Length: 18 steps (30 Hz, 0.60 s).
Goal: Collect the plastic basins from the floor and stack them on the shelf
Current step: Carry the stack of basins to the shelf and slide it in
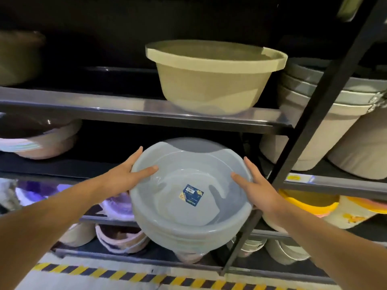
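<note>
Head view: both hands hold a stack of pale blue basins (191, 197) tilted toward the camera in front of the shelf (134, 114). The left hand (125, 175) grips the left rim, thumb inside the top basin, fingers spread behind. The right hand (258, 188) grips the right rim the same way. A blue and yellow sticker (191, 195) sits on the top basin's bottom. A beige basin (213, 76) stands on the shelf board above. Striped tape (125, 274) runs along the floor below.
</note>
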### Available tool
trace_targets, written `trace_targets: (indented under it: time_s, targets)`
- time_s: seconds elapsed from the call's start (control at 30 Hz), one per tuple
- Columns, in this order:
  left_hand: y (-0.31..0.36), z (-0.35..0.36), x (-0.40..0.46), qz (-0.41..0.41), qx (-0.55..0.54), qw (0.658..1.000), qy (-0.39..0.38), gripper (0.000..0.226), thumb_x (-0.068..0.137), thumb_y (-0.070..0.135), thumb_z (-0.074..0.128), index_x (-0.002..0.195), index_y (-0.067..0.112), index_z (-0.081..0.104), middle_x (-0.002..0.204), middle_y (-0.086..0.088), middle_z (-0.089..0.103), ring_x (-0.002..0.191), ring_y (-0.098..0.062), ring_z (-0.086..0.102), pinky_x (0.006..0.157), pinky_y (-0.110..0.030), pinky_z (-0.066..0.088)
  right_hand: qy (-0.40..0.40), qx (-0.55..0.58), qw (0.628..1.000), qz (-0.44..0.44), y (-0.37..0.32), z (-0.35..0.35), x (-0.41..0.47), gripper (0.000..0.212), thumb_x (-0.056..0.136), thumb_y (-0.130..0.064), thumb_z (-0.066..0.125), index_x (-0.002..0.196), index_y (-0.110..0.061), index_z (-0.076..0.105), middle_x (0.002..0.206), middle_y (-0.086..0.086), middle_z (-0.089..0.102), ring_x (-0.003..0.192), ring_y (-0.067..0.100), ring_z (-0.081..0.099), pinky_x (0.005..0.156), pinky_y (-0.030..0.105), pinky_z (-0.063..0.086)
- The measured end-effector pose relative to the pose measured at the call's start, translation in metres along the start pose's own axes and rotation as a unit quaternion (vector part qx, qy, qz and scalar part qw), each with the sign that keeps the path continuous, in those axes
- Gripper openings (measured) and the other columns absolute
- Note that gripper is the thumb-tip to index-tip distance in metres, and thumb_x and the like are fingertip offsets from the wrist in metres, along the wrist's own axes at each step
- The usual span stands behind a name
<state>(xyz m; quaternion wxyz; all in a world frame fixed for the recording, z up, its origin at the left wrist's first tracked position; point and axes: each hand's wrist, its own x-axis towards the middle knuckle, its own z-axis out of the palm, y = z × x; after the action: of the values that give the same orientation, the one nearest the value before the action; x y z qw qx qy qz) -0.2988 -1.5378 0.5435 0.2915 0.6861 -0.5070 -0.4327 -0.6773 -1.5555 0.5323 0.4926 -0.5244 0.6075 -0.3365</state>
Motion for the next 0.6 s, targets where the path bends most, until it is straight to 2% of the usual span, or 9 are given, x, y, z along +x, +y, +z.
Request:
trace_targets:
  time_s: [0.07,0.13,0.2,0.23,0.27,0.33,0.4,0.53,0.6]
  targets:
    - [-0.007,0.007,0.015,-0.008,0.018,1.0,-0.001,0.123,0.054,0.096,0.081,0.155,0.08,0.013,0.106,0.034,0.078,0.113,-0.015,0.078,0.1,-0.041,0.063,0.004,-0.012,1.0,0.001,0.012,0.003,0.017,0.083,0.097,-0.058,0.07,0.162,-0.061,0.019,0.134,-0.02,0.063,0.092,0.006,0.077,0.065,0.031,0.065]
    - [-0.013,0.014,0.029,-0.013,0.038,0.999,-0.006,0.122,0.052,0.096,0.081,0.152,0.083,0.012,0.109,0.025,0.08,0.116,-0.021,0.077,0.108,-0.05,0.058,0.009,-0.031,0.999,-0.006,0.023,0.006,0.033,0.083,0.096,-0.059,0.071,0.161,-0.062,0.02,0.132,-0.022,0.064,0.087,0.005,0.078,0.058,0.03,0.064]
    - [-0.018,0.017,0.042,-0.014,0.043,0.999,-0.012,0.12,0.052,0.095,0.081,0.149,0.086,0.011,0.101,0.02,0.083,0.087,-0.013,0.082,0.078,-0.038,0.068,0.016,-0.042,0.999,-0.009,0.03,0.01,0.05,0.083,0.095,-0.059,0.072,0.159,-0.065,0.021,0.127,-0.022,0.065,0.08,0.006,0.078,0.057,0.032,0.064]
    - [-0.02,0.018,0.05,-0.012,0.05,0.999,-0.011,0.118,0.052,0.095,0.081,0.146,0.088,0.01,0.094,0.017,0.083,0.068,-0.009,0.078,0.057,-0.03,0.062,0.02,-0.049,0.999,-0.011,0.032,0.012,0.058,0.081,0.095,-0.058,0.073,0.158,-0.066,0.022,0.124,-0.022,0.066,0.078,0.008,0.079,0.059,0.034,0.065]
    - [-0.021,0.019,0.06,-0.008,0.067,0.998,-0.006,0.116,0.052,0.096,0.079,0.145,0.089,0.011,0.086,0.016,0.082,0.056,-0.007,0.071,0.047,-0.026,0.051,0.027,-0.055,0.998,-0.012,0.032,0.014,0.069,0.079,0.094,-0.057,0.074,0.156,-0.066,0.025,0.121,-0.021,0.067,0.075,0.01,0.079,0.059,0.036,0.066]
    - [-0.022,0.021,0.081,0.001,0.093,0.996,0.018,0.108,0.051,0.098,0.076,0.144,0.083,0.023,0.07,0.015,0.077,0.044,-0.005,0.062,0.046,-0.024,0.04,0.039,-0.059,0.997,-0.009,0.03,0.016,0.09,0.074,0.093,-0.057,0.076,0.152,-0.064,0.033,0.113,-0.02,0.069,0.07,0.011,0.079,0.055,0.037,0.065]
    - [-0.016,0.023,0.099,0.011,0.115,0.993,0.035,0.103,0.053,0.099,0.074,0.141,0.058,0.041,0.06,0.009,0.071,0.038,-0.007,0.055,0.048,-0.028,0.036,0.048,-0.068,0.996,-0.01,0.026,0.016,0.112,0.07,0.09,-0.059,0.077,0.149,-0.055,0.041,0.113,-0.014,0.072,0.072,0.013,0.079,0.055,0.036,0.064]
    - [-0.004,0.023,0.12,0.005,0.122,0.992,0.024,0.087,0.069,0.088,0.076,0.115,0.014,0.073,0.049,0.001,0.058,0.034,-0.01,0.05,0.053,-0.03,0.033,0.076,-0.082,0.994,0.006,0.017,0.016,0.148,0.056,0.09,-0.058,0.077,0.137,-0.034,0.059,0.101,-0.004,0.082,0.083,0.02,0.081,0.069,0.045,0.068]
    - [-0.002,0.024,0.127,0.01,0.129,0.991,-0.02,0.07,0.081,0.076,0.076,0.095,0.007,0.075,0.044,0.003,0.054,0.032,-0.01,0.05,0.049,-0.026,0.035,0.082,-0.079,0.994,0.005,0.013,0.017,0.164,0.044,0.093,-0.051,0.075,0.133,-0.037,0.063,0.097,-0.001,0.083,0.089,0.025,0.08,0.076,0.046,0.067]
